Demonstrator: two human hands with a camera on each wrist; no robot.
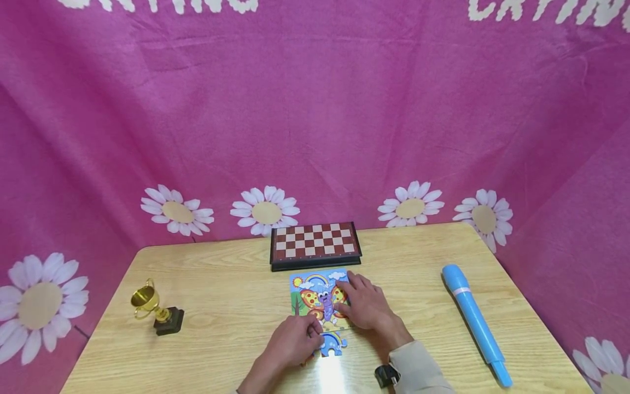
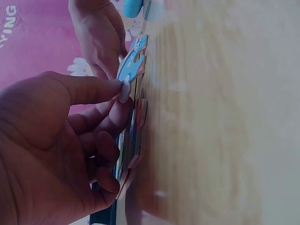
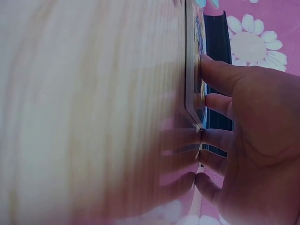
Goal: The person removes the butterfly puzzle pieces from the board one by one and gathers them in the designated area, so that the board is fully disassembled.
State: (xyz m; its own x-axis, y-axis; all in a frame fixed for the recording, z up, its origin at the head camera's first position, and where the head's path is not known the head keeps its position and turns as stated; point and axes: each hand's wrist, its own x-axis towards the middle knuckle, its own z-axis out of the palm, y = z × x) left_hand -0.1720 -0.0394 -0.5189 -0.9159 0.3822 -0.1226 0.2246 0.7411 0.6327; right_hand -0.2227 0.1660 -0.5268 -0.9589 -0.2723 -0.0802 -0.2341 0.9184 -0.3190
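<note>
A butterfly jigsaw puzzle [image 1: 323, 295] lies on the table in the head view, with a sun, clouds and a rainbow in its picture. At its near edge my left hand [image 1: 295, 340] pinches a blue jigsaw piece [image 2: 130, 69] with part of a rainbow on it, between thumb and forefinger. The left wrist view shows this piece tilted above the table, with the other fingers curled loosely below. My right hand [image 1: 366, 303] rests on the puzzle's right side. In the right wrist view its thumb [image 3: 220, 72] touches the puzzle face, while the other fingertips reach the table beside it.
Just behind the puzzle lies a folded chessboard box [image 1: 315, 243]. A small gold trophy [image 1: 158, 311] stands on the left of the wooden table [image 1: 221, 306]. To the right lies a blue microphone-shaped tube [image 1: 474, 320]. A pink flowered cloth [image 1: 315, 120] hangs behind the table.
</note>
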